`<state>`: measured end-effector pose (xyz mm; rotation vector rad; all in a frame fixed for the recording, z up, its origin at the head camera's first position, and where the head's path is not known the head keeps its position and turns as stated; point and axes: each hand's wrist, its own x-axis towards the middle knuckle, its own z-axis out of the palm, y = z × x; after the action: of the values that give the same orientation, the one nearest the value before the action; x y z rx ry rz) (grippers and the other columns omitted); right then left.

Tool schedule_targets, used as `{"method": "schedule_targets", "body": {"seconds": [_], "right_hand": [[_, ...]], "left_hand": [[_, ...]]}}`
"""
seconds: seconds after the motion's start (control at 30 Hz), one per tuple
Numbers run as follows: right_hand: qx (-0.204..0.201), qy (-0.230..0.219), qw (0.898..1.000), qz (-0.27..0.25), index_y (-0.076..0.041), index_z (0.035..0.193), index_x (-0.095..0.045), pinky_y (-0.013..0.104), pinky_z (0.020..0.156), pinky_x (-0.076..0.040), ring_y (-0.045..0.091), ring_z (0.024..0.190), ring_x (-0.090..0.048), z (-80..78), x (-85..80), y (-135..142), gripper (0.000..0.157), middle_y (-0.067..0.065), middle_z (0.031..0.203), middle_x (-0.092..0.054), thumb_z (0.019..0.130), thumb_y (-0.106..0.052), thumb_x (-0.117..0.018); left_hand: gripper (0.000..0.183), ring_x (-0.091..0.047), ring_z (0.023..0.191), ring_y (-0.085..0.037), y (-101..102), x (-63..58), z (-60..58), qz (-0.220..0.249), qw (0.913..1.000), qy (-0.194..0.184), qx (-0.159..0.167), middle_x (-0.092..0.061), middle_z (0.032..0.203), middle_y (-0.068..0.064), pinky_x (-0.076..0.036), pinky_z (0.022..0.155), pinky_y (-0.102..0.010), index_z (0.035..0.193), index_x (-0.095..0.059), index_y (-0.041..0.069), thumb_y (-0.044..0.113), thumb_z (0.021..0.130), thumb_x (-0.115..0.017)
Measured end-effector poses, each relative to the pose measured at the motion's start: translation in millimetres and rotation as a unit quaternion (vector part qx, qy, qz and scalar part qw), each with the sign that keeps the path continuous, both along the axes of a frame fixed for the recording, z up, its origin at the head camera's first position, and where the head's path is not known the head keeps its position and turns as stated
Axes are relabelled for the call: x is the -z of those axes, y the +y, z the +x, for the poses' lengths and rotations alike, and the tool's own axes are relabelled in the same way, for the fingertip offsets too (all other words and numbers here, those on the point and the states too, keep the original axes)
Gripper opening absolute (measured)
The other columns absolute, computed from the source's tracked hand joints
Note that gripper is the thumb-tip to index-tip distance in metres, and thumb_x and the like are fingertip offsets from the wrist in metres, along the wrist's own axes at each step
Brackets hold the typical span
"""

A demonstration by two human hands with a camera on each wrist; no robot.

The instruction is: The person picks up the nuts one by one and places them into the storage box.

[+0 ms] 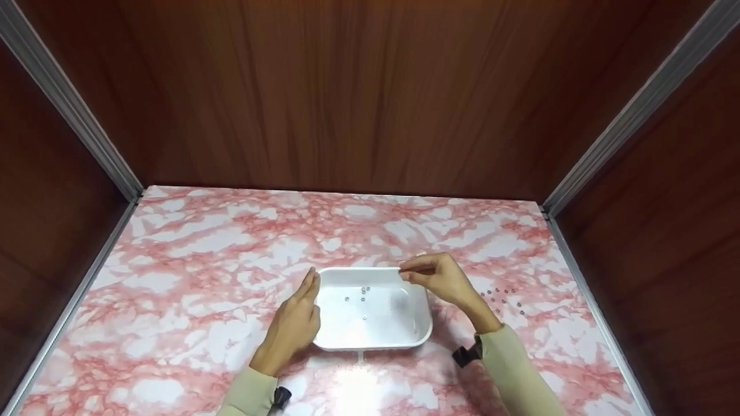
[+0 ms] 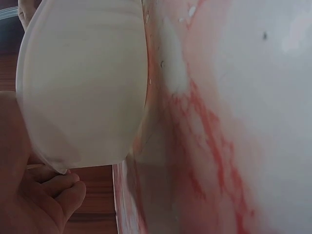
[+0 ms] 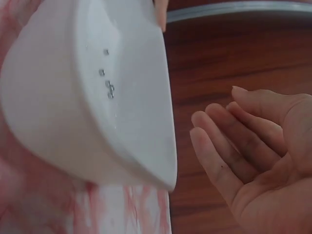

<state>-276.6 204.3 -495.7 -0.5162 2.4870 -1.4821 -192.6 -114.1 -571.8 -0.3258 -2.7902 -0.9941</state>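
A white rectangular tray [image 1: 378, 338] with rounded corners sits on the marbled surface. Several small shiny metal pieces like nuts [image 1: 363, 299] lie on its floor, and the right wrist view shows a cluster of them [image 3: 110, 90]. My left hand [image 1: 293, 320] holds the tray's left side at the rim, its fingers lying along the edge. Over the far right corner is my right hand [image 1: 439, 280], thumb and fingertips apart. In the right wrist view that hand [image 3: 253, 146] has loosely bent fingers with nothing visible between them.
To the right of the tray, more loose metal pieces [image 1: 504, 301] are scattered on the red and white marbled table [image 1: 202, 248]. Dark wood panels [image 1: 347, 104] with grey metal edging [image 1: 633, 98] enclose the back and both sides.
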Motion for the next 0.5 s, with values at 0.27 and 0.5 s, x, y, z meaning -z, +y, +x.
{"method": "schedule_targets", "body": {"seconds": [0.27, 0.5], "right_hand": [[0.065, 0.088, 0.994, 0.019, -0.012, 0.108, -0.084, 0.036, 0.088, -0.064, 0.025, 0.100, -0.078, 15.6, 2.0, 30.3, 0.017, 0.009, 0.111, -0.082, 0.092, -0.016, -0.080], [0.099, 0.198, 0.972, 0.080, -0.010, 0.110, -0.083, 0.047, 0.088, -0.064, 0.028, 0.098, -0.079, 26.5, 7.8, 64.2, 0.019, 0.007, 0.107, -0.083, 0.092, -0.013, -0.081]], "left_hand": [[0.058, -0.025, 0.050, -0.002, 0.1, -0.8, 0.9, 0.000, 1.0000, 0.004, 0.000, -0.035, 0.170, -0.020, -0.037, 0.051, -0.020, 0.156, -0.041, -0.008, 0.002, 0.101, -0.053], [0.058, -0.026, 0.050, -0.003, 0.1, 1.4, 1.7, -0.007, 1.0000, 0.006, 0.002, -0.036, 0.170, -0.021, -0.038, 0.053, -0.021, 0.156, -0.040, -0.009, 0.002, 0.101, -0.053]]}}
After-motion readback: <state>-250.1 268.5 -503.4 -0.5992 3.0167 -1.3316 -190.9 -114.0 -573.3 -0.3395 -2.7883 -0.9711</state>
